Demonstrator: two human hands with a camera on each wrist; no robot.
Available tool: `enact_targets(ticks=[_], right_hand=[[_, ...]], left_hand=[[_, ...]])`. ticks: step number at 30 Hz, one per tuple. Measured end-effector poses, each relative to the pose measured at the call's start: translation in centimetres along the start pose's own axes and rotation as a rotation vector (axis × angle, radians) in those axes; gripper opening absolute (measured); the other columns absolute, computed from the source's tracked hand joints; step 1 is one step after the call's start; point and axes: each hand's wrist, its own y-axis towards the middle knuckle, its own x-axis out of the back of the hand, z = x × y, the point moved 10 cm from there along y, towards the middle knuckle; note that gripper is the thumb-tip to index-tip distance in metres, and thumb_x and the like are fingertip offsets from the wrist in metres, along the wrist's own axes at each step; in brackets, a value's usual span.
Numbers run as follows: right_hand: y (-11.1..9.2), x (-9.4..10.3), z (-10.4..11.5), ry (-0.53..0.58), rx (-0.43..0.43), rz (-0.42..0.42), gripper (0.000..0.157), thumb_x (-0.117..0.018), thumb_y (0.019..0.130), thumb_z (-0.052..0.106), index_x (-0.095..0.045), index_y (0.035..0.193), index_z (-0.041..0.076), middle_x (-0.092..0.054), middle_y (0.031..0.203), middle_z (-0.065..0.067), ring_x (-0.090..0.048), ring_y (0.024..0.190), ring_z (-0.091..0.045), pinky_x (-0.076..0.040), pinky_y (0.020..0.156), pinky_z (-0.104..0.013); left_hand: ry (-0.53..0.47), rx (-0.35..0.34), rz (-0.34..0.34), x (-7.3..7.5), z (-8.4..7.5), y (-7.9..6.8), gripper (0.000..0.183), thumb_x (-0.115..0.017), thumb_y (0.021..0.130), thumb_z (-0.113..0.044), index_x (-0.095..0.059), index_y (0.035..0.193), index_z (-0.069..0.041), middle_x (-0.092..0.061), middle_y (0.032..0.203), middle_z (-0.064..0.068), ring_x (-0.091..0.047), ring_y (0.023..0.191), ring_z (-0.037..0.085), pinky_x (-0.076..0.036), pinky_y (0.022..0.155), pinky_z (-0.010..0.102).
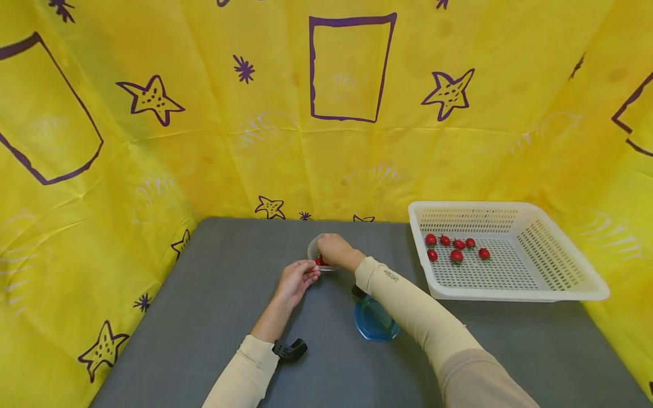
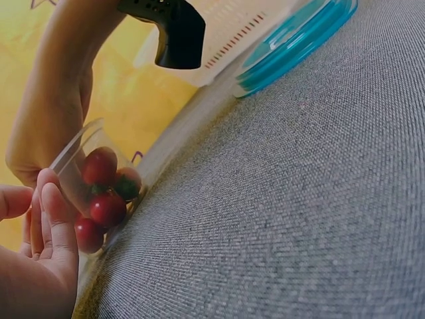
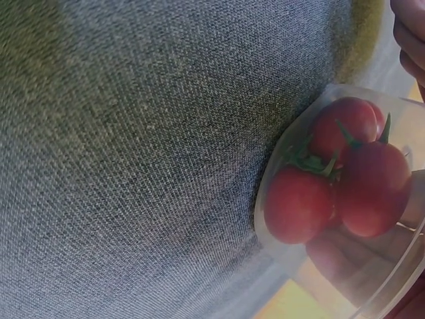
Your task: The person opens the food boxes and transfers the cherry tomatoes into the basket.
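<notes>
A clear plastic tub (image 1: 312,249) stands on the grey table with several red cherry tomatoes (image 2: 108,209) inside, some with green stems. At its near left side, my left hand (image 1: 297,279) holds the rim between thumb and fingertips. My right hand (image 1: 336,250) reaches down into the tub's mouth from the right. Through the clear wall in the right wrist view, the right fingers (image 3: 339,262) show close beside the tomatoes (image 3: 373,189). The tub and tomatoes partly hide those fingers, and I cannot tell whether they grip a tomato.
A round blue lid (image 1: 374,326) lies on the table (image 1: 214,317), partly under the right forearm. To the right stands a white perforated basket (image 1: 515,293) with several more tomatoes (image 1: 456,256) at its left side. Yellow patterned cloth (image 1: 285,158) surrounds the table's back and sides.
</notes>
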Motion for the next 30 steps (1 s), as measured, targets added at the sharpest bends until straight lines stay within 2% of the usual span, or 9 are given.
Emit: enact_targets(ticks=[9,21,27,30], right_hand=[[0.1,-0.3,-0.3,0.010,-0.015,-0.001,0.010,-0.070,0.086,0.006,-0.072,0.095,0.002,-0.072,0.093,-0.011,-0.064,0.084,-0.025,-0.054,0.088,-0.035],[0.5,-0.1,-0.8,0.047,-0.044,0.014,0.016,-0.070,0.087,0.007,-0.071,0.101,0.001,-0.072,0.096,-0.012,-0.062,0.083,-0.025,-0.055,0.086,-0.034],[0.1,-0.1,-1.1,0.082,-0.064,0.048,0.012,-0.069,0.086,0.008,-0.071,0.097,0.002,-0.071,0.093,-0.011,-0.061,0.085,-0.025,-0.053,0.085,-0.036],[-0.1,0.5,-1.3,0.119,-0.080,0.041,0.008,-0.070,0.085,0.009,-0.071,0.091,0.003,-0.068,0.086,-0.009,-0.058,0.082,-0.024,-0.052,0.079,-0.035]], left_hand=[[0.006,0.004,-0.003,0.2,0.3,0.0,0.017,-0.053,0.095,-0.002,-0.059,0.081,-0.008,-0.064,0.068,-0.002,-0.064,0.061,0.008,-0.054,0.061,0.020],[0.026,0.000,-0.019,0.0,-0.3,0.5,0.016,-0.055,0.095,-0.002,-0.059,0.081,-0.008,-0.064,0.068,-0.002,-0.064,0.062,0.008,-0.055,0.062,0.020],[0.020,0.017,-0.030,0.2,-0.1,0.3,0.016,-0.055,0.094,0.000,-0.059,0.079,-0.007,-0.064,0.066,-0.002,-0.064,0.060,0.008,-0.055,0.061,0.020],[0.019,0.020,-0.027,0.1,-0.1,0.3,0.017,-0.055,0.094,0.000,-0.059,0.079,-0.008,-0.063,0.066,-0.002,-0.063,0.060,0.007,-0.054,0.060,0.019]])
